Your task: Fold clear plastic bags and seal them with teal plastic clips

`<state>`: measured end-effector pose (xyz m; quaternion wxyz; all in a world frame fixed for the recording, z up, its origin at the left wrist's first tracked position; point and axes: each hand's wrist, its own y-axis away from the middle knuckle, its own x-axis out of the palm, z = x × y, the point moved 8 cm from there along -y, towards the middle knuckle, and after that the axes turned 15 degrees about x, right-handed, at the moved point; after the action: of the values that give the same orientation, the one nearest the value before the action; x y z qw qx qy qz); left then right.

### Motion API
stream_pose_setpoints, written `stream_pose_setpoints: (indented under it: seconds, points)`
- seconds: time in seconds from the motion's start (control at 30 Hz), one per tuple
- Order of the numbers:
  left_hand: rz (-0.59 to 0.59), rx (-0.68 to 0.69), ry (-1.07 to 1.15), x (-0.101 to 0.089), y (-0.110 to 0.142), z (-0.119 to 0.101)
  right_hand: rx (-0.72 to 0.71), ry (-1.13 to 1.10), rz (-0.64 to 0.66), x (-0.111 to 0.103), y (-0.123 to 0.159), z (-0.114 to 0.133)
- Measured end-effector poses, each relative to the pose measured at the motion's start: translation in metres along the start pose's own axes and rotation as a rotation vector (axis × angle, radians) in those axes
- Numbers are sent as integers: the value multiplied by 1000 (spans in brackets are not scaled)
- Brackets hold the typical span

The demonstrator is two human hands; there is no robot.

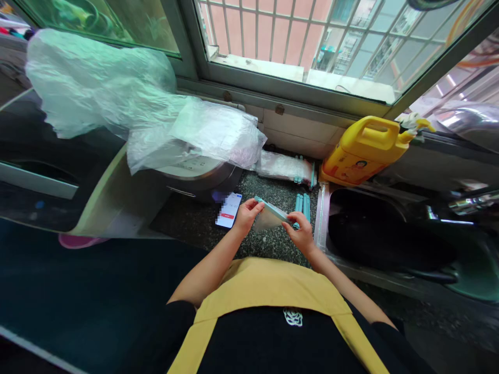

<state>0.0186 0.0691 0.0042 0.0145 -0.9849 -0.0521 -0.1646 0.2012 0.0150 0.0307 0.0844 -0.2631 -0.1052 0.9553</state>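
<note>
Both my hands hold a small clear plastic bag with a teal sealing strip (272,212) above the speckled stone counter (202,223). My left hand (246,214) pinches the left end of the strip. My right hand (300,235) grips the right end, fingers closed. Just beyond the bag lie several teal strips (304,202) in a small stack. Farther back, against the wall, lies a pack of more clear bags with teal edges (286,167).
A phone (229,210) with a lit screen lies left of my hands. A round appliance (202,176) under crumpled plastic sheeting (128,104) stands behind it. A yellow jug (364,150) stands by the dark sink (382,234) on the right. A window runs along the back.
</note>
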Motion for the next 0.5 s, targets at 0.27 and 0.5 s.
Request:
stream_pose_setpoints:
  seconds: [0.27, 0.5]
  points:
    - [151, -9, -25, 7, -3, -1, 216, -64, 230, 17, -22, 6]
    - [180, -42, -15, 11, 0, -2, 372, -132, 334, 35, -19, 5]
